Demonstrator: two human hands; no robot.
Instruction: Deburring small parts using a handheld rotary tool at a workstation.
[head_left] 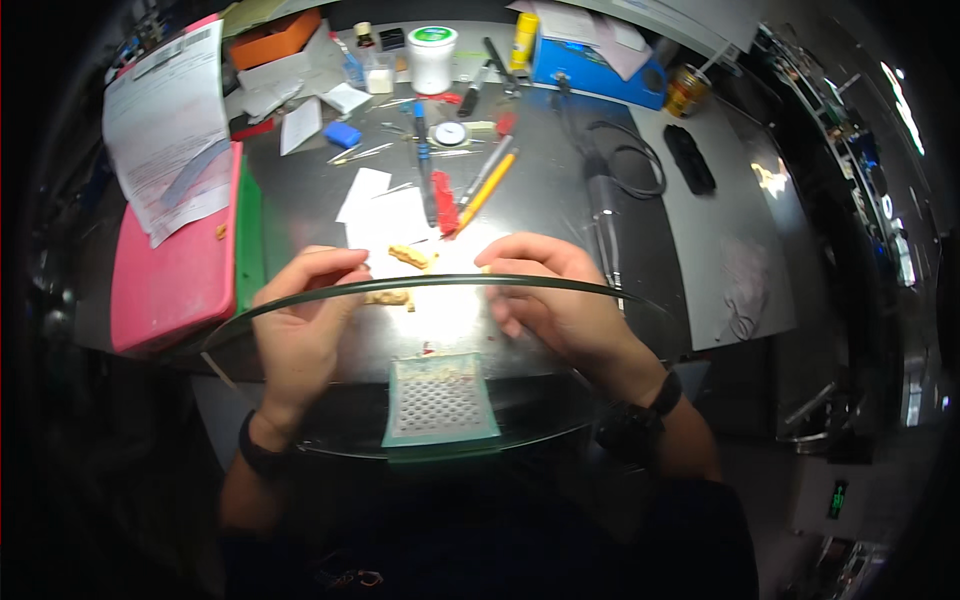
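A: Right hand (555, 300) – fingertips washed out by glare on the white sheet (400, 225), grip can't be told.
B: Left hand (305, 320)?
A: Fingers curl inward, tips hidden; can't tell whether they hold anything. Small tan piece (412, 256) between the hands is too small and blurred to identify.
B: Glass shield (600, 290)?
A: Its rim distorts what lies behind. Perforated tray (440, 400) holds bits too blurry to name.
B: Back of the bench?
A: Tools (470, 185) too small to tell apart. Corners are black.
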